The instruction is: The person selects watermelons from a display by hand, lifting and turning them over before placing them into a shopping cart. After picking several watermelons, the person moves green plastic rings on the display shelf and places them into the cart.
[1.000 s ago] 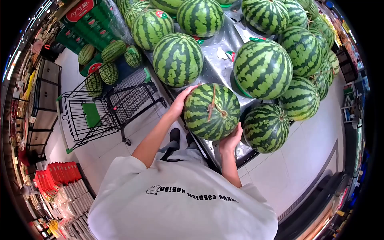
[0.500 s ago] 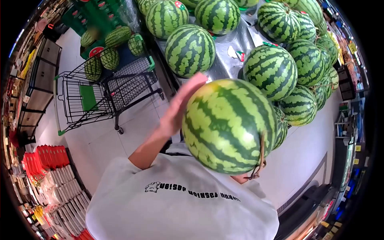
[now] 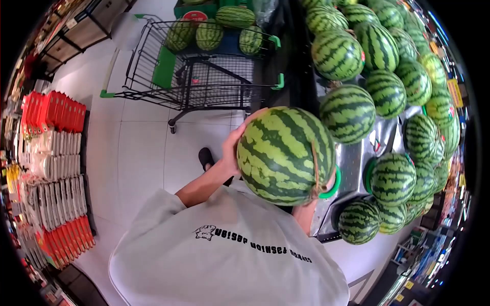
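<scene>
Shopping cart, one, black wire with green fittings; three watermelons show through and above its far side, with a fourth beyond, by a green carton, whether inside it cannot be told; display stand, one, silver-topped, heaped with some twenty or more overlapping watermelons, exact count not possible; green rings, two visible, on the stand; held watermelon, one, with a dry stem, raised before the shirt, between cart and stand in view; left hand, one, pressed to its left side, fingers curving round it, their spread unclear; right hand, one, at its lower right, mostly hidden, its finger spacing cannot be told.
</scene>
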The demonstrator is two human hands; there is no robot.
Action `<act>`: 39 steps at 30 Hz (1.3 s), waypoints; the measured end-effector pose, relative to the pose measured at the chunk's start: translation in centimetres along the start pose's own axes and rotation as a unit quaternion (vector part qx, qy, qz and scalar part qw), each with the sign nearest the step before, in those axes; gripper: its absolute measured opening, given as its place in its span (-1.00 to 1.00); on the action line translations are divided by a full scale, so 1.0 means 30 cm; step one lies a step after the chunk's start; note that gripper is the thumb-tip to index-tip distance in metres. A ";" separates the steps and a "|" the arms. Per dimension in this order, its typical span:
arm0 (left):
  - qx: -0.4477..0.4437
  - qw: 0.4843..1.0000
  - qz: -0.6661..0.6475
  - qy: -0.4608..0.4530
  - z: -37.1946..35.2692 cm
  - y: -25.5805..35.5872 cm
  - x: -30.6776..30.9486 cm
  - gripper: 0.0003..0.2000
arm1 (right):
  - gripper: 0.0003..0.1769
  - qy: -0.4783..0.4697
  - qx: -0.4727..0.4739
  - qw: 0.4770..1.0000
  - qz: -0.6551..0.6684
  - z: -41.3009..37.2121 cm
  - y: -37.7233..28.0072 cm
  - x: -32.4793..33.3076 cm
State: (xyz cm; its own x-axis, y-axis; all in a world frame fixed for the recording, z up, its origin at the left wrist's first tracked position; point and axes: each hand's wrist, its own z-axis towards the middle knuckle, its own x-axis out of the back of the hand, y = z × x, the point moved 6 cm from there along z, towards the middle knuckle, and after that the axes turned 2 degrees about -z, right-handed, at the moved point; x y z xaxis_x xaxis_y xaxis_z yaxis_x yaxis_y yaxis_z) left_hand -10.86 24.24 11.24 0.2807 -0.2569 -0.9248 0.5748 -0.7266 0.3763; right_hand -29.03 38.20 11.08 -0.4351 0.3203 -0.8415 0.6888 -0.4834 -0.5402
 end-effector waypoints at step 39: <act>0.124 0.850 -0.089 0.504 0.604 0.812 1.876 -0.40 | -0.30 0.139 -0.583 0.755 -0.265 1.301 1.983 0.404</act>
State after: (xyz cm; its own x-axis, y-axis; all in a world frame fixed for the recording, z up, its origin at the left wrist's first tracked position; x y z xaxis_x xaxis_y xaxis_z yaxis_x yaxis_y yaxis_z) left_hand 5.02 -19.47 -32.66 0.7949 0.4566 -0.3995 0.5318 -0.8414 0.0966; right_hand -15.95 -18.48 -31.66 -0.8017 0.4535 -0.3893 0.5735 0.7671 -0.2874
